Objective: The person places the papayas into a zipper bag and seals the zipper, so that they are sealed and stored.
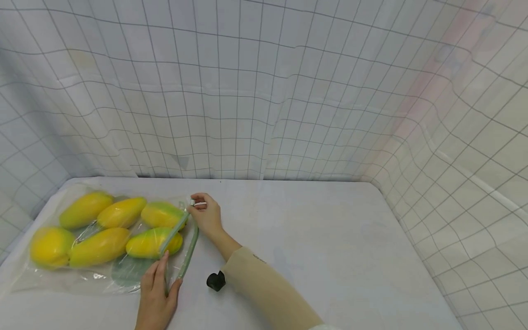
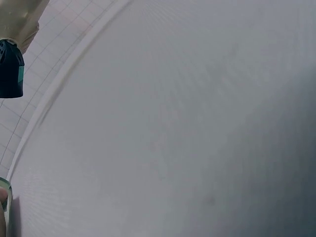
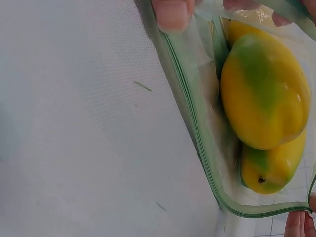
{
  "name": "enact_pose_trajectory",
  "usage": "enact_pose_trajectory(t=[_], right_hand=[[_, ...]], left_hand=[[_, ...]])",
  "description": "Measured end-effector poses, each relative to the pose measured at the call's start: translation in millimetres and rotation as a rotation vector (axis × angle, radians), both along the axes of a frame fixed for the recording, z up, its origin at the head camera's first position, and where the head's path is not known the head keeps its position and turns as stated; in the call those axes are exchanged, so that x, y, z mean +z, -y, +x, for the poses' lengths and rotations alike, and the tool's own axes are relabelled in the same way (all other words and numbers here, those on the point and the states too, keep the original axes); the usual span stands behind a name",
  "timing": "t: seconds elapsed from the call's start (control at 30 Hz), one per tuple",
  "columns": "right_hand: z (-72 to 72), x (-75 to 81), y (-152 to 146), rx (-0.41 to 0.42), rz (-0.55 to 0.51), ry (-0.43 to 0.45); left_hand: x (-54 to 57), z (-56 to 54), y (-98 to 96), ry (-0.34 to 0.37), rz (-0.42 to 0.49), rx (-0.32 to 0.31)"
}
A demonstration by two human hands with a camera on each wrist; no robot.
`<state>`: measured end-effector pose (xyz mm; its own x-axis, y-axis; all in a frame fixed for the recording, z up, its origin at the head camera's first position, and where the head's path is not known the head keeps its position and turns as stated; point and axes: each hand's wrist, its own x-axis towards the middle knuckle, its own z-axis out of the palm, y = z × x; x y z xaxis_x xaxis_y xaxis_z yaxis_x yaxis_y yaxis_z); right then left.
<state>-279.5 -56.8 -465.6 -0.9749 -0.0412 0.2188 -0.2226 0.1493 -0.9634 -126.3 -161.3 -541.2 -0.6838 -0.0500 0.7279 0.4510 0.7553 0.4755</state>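
Observation:
A clear zip bag (image 1: 103, 277) with green zip strips (image 1: 189, 254) lies at the table's left, holding several yellow-green, mango-like fruits (image 1: 101, 247). Its mouth gapes toward the right, with the two strips spread apart. At the far corner, my right hand (image 1: 206, 215) pinches the bag by a small white piece on the zip. My left hand (image 1: 156, 293) rests at the near end of the mouth, fingers extended over the plastic and thumb at a strip. In the right wrist view, the left thumb (image 3: 173, 15) lies on the strip above the fruit (image 3: 264, 94).
A white-covered table (image 1: 321, 247) spreads out to the right of the bag. White grid-patterned curtains (image 1: 255, 91) stand behind it and along both sides. A dark wrist device (image 1: 216, 281) sits by the right sleeve (image 1: 268, 284).

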Motion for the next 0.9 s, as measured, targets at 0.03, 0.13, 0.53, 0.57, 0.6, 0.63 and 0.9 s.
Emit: enact_pose_trajectory(t=[0.03,0.13,0.53,0.57,0.6,0.63,0.9], right_hand=[[0.3,0.5,0,0.0,-0.004,0.005],[-0.2,1.1,-1,-0.005,-0.011,0.007],[-4.5,1.8,-3,0.003,-0.005,0.018],[-4.7,1.8,-3,0.003,-0.007,0.019],[-5.0,1.5,-3,0.002,-0.006,0.016],[-5.3,1.3,-3,0.003,-0.008,0.017],[-5.7,-2.4,-2,0.013,-0.005,0.023]], left_hand=[[0.4,0.7,-0.5,0.011,0.006,0.01],[1.7,2.3,-1.9,0.028,0.045,0.037],[56.3,-29.7,21.8,-0.181,0.165,-0.016],[64.8,-36.9,28.2,-0.169,0.166,-0.04],[72.8,-43.9,34.6,-0.146,0.163,-0.06],[80.9,-49.7,41.3,-0.092,0.154,-0.082],[115.0,-100.8,69.7,0.338,0.051,-0.234]])
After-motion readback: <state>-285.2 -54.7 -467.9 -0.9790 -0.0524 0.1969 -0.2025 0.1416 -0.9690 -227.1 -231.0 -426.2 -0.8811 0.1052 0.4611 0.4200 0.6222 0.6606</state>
